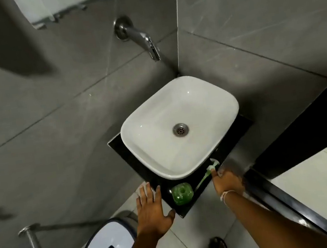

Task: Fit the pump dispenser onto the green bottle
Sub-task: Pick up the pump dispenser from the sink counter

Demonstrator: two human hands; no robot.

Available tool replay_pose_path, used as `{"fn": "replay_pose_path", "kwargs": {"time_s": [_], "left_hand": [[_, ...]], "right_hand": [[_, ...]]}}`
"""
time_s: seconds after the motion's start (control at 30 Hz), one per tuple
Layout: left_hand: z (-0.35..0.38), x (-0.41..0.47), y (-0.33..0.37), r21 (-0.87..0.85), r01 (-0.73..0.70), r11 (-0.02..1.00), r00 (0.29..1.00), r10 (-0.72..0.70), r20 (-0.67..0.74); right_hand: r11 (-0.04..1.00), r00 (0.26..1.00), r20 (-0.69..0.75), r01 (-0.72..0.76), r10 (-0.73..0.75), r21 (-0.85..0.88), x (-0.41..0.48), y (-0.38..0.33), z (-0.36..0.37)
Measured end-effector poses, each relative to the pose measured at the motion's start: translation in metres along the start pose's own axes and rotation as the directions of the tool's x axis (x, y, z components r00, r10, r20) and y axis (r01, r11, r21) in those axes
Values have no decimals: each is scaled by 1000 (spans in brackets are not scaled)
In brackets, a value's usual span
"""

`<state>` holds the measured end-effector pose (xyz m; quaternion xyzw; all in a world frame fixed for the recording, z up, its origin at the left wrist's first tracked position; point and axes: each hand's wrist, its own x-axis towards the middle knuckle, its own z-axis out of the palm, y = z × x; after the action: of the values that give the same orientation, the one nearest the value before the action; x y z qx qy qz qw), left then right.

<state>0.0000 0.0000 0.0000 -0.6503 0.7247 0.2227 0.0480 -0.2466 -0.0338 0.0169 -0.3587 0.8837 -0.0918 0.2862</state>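
The left hand (pixel 150 206) lies flat and open, fingers spread, over the near left edge of the dark counter (pixel 193 204), gripping nothing. Just to its right the green bottle (pixel 182 193) stands upright on the counter in front of the white basin (pixel 179 125), its mouth bare and facing up — the pump is not on it yet. Further right, the pump dispenser (pixel 208 171) lies on its side along the counter, white head toward the basin's right corner, green tube pointing back toward the bottle. The right hand (pixel 227 180) is down on it, fingertips (pixel 214 172) touching just below the head; whether they have closed round it cannot be told.

The step in hand looks like picking up the pump. Next, it would need lifting clear, turning tube-down, and the tube threading into the narrow mouth — likely with the left hand moving over to steady the bottle — before the collar is screwed on.
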Motion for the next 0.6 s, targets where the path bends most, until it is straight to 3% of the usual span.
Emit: {"fn": "replay_pose_path", "kwargs": {"time_s": [0.1,0.23,0.6], "left_hand": [[10,7,4,-4,0,1000,1000,0,-4],[20,13,14,-141,0,990,999,-7,-47],[28,21,15,-299,-31,954,990,-13,-144]], "right_hand": [[991,994,67,-92,86,100,17,-5,7],[952,973,126,-216,192,218,37,-9,12],[900,943,145,-330,300,285,54,-16,20]]}}
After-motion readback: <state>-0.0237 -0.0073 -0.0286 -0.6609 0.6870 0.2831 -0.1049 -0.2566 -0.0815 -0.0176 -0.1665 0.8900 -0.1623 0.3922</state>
